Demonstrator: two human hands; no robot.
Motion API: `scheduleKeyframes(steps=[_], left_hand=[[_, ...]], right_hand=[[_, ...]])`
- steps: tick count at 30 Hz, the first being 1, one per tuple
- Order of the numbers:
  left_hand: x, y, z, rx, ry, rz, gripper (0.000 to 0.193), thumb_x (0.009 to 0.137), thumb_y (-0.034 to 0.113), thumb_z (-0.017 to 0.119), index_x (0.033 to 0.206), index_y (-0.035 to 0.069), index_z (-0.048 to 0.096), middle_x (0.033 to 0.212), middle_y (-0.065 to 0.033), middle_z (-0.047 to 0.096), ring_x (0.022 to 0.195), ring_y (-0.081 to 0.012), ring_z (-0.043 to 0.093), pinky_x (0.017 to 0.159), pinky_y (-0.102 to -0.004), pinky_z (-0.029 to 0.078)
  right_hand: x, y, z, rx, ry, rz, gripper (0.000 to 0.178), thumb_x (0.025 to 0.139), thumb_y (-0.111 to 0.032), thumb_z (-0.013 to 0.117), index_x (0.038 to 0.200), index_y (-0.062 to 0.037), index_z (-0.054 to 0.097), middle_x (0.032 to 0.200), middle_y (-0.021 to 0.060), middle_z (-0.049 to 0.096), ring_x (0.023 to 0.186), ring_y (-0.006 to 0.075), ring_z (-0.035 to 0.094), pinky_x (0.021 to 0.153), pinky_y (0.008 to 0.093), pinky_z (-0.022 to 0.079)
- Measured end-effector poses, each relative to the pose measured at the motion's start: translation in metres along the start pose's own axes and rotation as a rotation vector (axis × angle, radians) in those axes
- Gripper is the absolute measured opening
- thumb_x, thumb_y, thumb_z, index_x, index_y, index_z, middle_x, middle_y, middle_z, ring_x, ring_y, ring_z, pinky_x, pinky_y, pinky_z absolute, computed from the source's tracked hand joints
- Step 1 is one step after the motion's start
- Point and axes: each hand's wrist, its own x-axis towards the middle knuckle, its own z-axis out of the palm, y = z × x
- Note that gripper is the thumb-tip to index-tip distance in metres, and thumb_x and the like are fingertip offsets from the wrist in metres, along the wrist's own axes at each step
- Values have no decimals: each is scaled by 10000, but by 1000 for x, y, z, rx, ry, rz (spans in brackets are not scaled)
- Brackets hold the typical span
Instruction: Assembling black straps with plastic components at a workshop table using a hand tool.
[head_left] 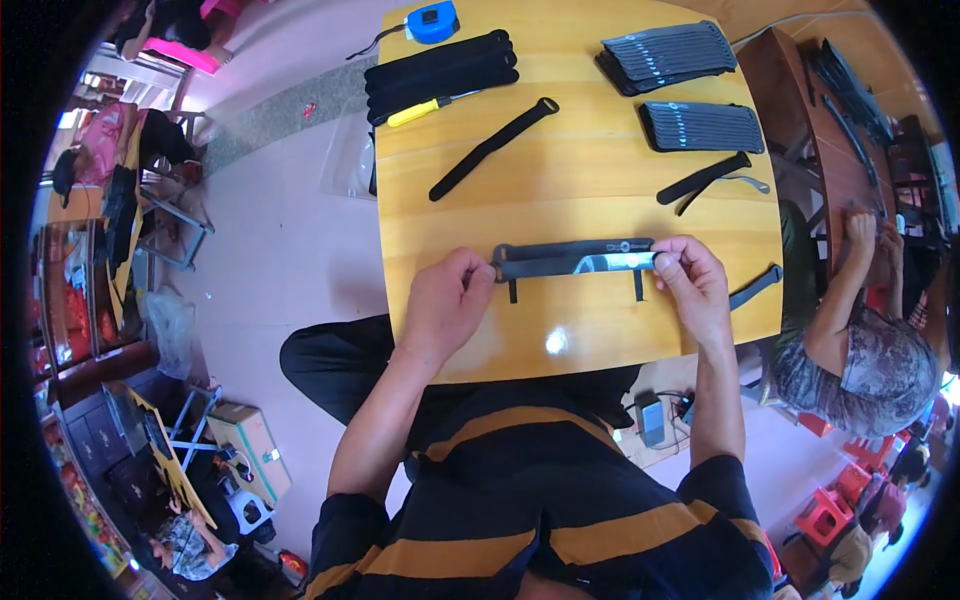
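Over the near part of the yellow table, my left hand [443,308] and my right hand [698,288] pinch the two ends of a black hook-and-loop strap [545,267]. A light, shiny printed patch shows near its right end, and a loop sits at the left end. Lying parallel just behind it is another black strap [575,249]. Two narrow black tabs [638,287] stick out below. Farther off, a single black strap [490,151] lies slantwise. At the right are a loose folded strap [700,182] and another strap [757,286] beside my right hand.
A blue tape measure [432,22], a stack of black straps [440,75] and a yellow-handled tool [413,112] lie at the far left of the table [570,345]. Two bundles of packed straps [668,58] lie at the far right. Another person [860,350] works at the right-hand table.
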Motion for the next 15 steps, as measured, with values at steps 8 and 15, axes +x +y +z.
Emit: scheduleKeyframes(steps=[8, 15], left_hand=[[8, 6, 2, 182, 56, 53, 161, 957, 146, 659, 876, 7, 652, 675, -135, 652, 596, -231, 640, 572, -362, 483], [8, 10, 0, 120, 15, -44, 147, 953, 140, 664, 885, 10, 653, 692, -145, 657, 610, -242, 644, 578, -366, 483]], right_hand=[[5, 1, 0, -10, 18, 41, 82, 1012, -67, 658, 1065, -9, 682, 845, -30, 631, 740, 44, 533, 689, 202, 455], [2, -3, -3, 55, -19, 34, 90, 1018, -104, 663, 1045, -20, 685, 836, -25, 631, 743, 56, 540, 699, 212, 451]])
